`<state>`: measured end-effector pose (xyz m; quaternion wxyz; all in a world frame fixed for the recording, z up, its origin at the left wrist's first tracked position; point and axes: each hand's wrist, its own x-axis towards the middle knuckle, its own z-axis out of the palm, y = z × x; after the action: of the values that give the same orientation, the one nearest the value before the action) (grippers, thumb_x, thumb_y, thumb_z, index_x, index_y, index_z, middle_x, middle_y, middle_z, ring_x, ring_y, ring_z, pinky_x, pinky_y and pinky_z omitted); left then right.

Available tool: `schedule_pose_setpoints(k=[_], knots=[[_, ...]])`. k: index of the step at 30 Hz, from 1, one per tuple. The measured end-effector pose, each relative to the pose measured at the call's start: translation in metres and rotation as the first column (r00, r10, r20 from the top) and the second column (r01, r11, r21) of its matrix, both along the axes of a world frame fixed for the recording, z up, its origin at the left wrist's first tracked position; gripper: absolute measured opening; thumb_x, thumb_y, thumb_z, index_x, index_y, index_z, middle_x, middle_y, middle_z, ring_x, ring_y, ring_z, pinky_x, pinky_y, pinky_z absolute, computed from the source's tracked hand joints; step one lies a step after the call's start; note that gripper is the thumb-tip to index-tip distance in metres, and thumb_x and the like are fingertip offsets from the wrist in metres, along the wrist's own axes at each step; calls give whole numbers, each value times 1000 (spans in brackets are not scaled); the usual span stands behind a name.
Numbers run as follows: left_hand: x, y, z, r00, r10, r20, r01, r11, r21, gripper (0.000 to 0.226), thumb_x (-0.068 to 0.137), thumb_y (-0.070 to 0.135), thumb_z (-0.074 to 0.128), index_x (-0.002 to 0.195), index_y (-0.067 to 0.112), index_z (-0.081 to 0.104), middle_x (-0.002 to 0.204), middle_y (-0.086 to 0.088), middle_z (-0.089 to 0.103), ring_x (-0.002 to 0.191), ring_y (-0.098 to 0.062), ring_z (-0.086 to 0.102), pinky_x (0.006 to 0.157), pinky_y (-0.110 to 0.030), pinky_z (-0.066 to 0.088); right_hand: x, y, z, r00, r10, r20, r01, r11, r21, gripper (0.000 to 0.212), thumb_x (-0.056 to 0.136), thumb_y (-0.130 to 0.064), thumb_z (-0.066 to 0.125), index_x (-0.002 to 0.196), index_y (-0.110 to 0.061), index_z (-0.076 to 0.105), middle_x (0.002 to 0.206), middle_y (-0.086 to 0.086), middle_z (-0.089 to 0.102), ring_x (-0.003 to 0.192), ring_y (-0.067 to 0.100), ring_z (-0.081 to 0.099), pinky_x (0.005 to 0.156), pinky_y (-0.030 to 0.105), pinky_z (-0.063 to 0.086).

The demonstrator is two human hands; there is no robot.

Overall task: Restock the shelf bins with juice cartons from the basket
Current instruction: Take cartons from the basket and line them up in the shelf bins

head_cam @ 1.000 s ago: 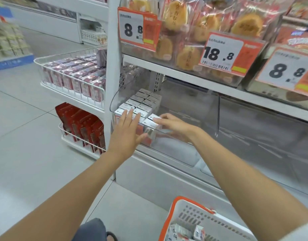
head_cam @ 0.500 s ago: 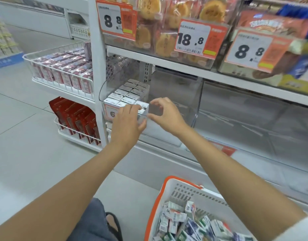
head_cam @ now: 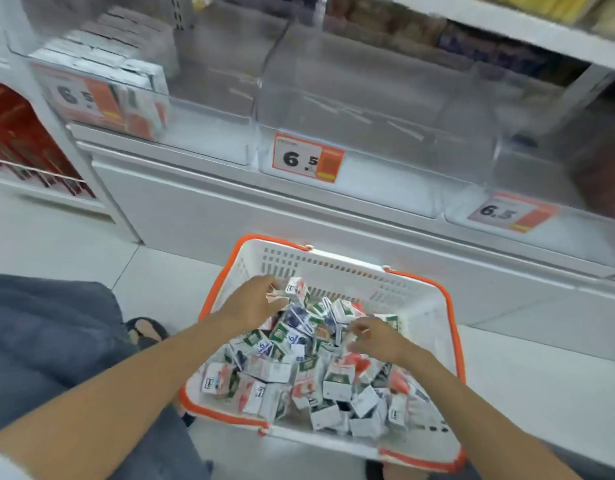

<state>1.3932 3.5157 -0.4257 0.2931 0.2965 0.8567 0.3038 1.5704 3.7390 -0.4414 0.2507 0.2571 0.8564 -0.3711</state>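
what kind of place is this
Most likely a supermarket or convenience store aisle: orange price tags reading 6.5 sit on clear shelf bins, and a white and orange shopping basket full of small cartons stands on the floor.

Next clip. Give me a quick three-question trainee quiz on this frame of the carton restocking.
1. True or false: the left hand and right hand are both inside the basket.
2. Fill in: the price tag on the middle bin reads ___.
3. Which already holds juice cartons? A) left bin only B) middle bin only C) both

Key: 1 true; 2 6.5; 3 A.
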Motion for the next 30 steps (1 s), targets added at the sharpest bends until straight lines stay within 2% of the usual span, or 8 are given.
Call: schedule_pose_setpoints(k=[4, 9, 12, 14, 17, 20, 25, 30], knots=[[21, 10, -16, 987, -104, 120, 108, 994, -23, 20, 91, 26, 65, 103, 11, 58, 99, -8, 58, 71, -16, 54, 72, -30, 45, 39, 3, -23, 987, -116, 110, 140, 957, -252, 54, 79, -38, 79, 125, -25, 56, 125, -1, 58, 99, 6, 57, 81, 14, 47], [31, 21, -22, 984, -130, 126, 141, 987, -81, 9, 92, 20, 63, 99, 17, 58, 93, 10, 56, 81, -14, 55, 65, -17, 39, 38, -18, -37, 971, 15, 238, 61, 948, -311, 105, 62, -64, 80, 149, -29, 32, 149, -6, 38, 131, 18, 43, 107, 32, 36], [35, 30, -22, 953, -144, 268, 172, 981, -86, 38, 87, -11, 53, 121, 7, 56, 127, -7, 55, 94, -18, 56, 69, -27, 44, 36, -18, -35, 983, -81, 165, 128, 945, -300, 78, 69, -54, 80, 134, -23, 50, 121, -1, 60, 94, 11, 67, 80, 19, 48], [37, 37, -20, 925, -224, 307, 271, 955, -121, 64, 83, -12, 58, 139, 16, 46, 143, -1, 45, 120, -17, 51, 80, -30, 49, 29, -13, -27, 970, -231, 69, 241, 914, -326, 48, 77, -57, 72, 98, -15, 62, 90, 0, 65, 67, 13, 68, 68, 21, 55], [45, 52, -15, 868, -280, 411, 323, 946, -37, 79, 79, 19, 80, 146, 27, 39, 142, 15, 39, 131, -8, 43, 104, -27, 41, 11, -4, -7, 952, -293, 88, 301, 847, -437, 73, 77, -81, 49, 87, -11, 66, 87, -4, 68, 79, 18, 72, 81, 41, 59], [50, 62, -13, 847, -88, 524, 40, 994, 103, 45, 79, 19, 80, 119, 26, 60, 115, 7, 69, 98, -2, 66, 91, -29, 54, -2, 10, 5, 954, -286, 87, 285, 781, -555, 68, 77, -88, 31, 104, -37, 67, 106, -15, 71, 98, 14, 70, 79, 26, 56], [40, 53, -17, 720, 116, 684, -196, 980, 40, 45, 84, 26, 74, 125, 23, 54, 118, 0, 63, 107, -17, 63, 85, -38, 58, 13, 32, -38, 987, -155, 47, 158, 986, -60, 61, 97, -50, 47, 146, -15, 39, 150, 7, 43, 133, 24, 45, 110, 37, 35], [33, 43, -22, 602, 195, 774, -290, 957, -15, 49, 86, 26, 72, 131, 27, 53, 132, -4, 55, 119, -21, 56, 90, -44, 56, 18, 23, -75, 978, -113, 174, 114, 994, 5, 93, 74, -44, 80, 149, -15, 32, 135, 7, 56, 118, 24, 55, 103, 37, 43]])
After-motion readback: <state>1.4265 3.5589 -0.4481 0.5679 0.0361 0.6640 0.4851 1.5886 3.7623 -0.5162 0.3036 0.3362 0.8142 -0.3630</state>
